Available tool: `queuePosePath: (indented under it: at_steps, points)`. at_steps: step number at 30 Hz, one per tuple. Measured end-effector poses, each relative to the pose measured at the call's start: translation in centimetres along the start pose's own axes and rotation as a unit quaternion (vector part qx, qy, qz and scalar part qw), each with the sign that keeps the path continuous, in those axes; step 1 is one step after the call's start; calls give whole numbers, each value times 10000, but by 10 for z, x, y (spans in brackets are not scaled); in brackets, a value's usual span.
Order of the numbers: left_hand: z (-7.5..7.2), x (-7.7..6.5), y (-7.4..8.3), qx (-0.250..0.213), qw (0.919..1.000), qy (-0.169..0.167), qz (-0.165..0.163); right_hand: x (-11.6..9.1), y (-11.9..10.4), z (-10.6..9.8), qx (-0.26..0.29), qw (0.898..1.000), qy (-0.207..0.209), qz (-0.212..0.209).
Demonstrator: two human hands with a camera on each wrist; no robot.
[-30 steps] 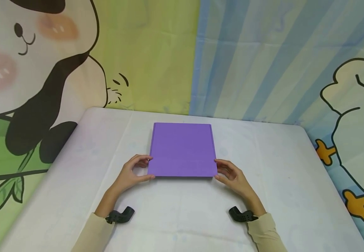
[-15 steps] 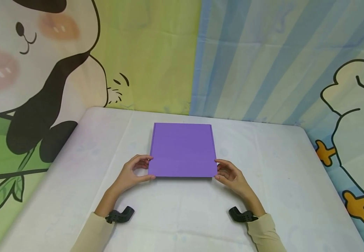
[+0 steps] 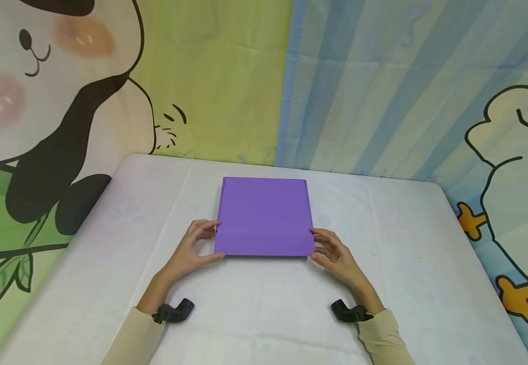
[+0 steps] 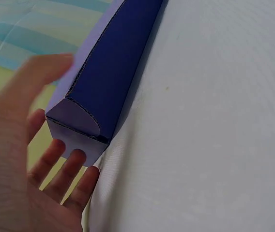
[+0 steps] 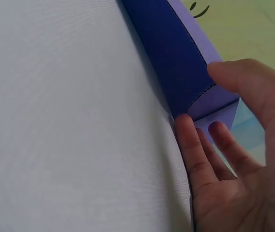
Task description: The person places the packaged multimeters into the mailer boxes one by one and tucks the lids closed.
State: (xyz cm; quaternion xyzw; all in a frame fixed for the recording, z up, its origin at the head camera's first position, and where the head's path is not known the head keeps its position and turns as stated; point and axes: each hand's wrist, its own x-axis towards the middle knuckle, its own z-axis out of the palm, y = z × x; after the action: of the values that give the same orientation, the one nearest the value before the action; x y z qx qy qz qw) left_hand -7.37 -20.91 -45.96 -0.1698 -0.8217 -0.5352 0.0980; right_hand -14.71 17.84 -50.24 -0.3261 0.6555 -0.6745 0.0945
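Observation:
A flat purple cardboard box point(image 3: 264, 213) lies on the white-covered table, its lid down and a faint crease running across near the front edge. My left hand point(image 3: 192, 246) is at its front left corner, thumb at the front and fingers along the side. The right hand point(image 3: 334, 253) holds the front right corner in much the same way. In the left wrist view, the box's darker front panel point(image 4: 115, 63) and a rounded side flap point(image 4: 77, 116) show; the thumb is blurred over the lid edge. In the right wrist view, the thumb touches the lid's edge and fingertips reach the side.
The white cloth point(image 3: 264, 314) covers the table, with its far edge against a printed backdrop point(image 3: 218, 81). A black wrist camera point(image 3: 174, 311) sits on the left wrist and another camera point(image 3: 351, 311) on the right.
The left fingers have slid slightly away along the box's side. A crease across the lid near its front now shows more clearly. The right hand has barely moved.

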Motion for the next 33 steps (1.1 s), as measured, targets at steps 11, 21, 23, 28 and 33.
queuePosePath:
  at_steps: [11,21,23,28,33]
  points:
    - [0,0,0,136,9993,-344,-39,2,1,3,-382,9984,-232,-352]
    - [8,1,-8,413,9991,0,-17,4,3,9,-511,9971,143,-543]
    - [11,0,-16,423,9991,79,-25,4,4,10,-496,9972,243,-509]
    - [14,-1,-35,490,9985,225,-47,8,5,14,-533,9953,543,-596]
    - [16,0,-39,468,9984,301,10,11,6,17,-788,9911,959,-489]
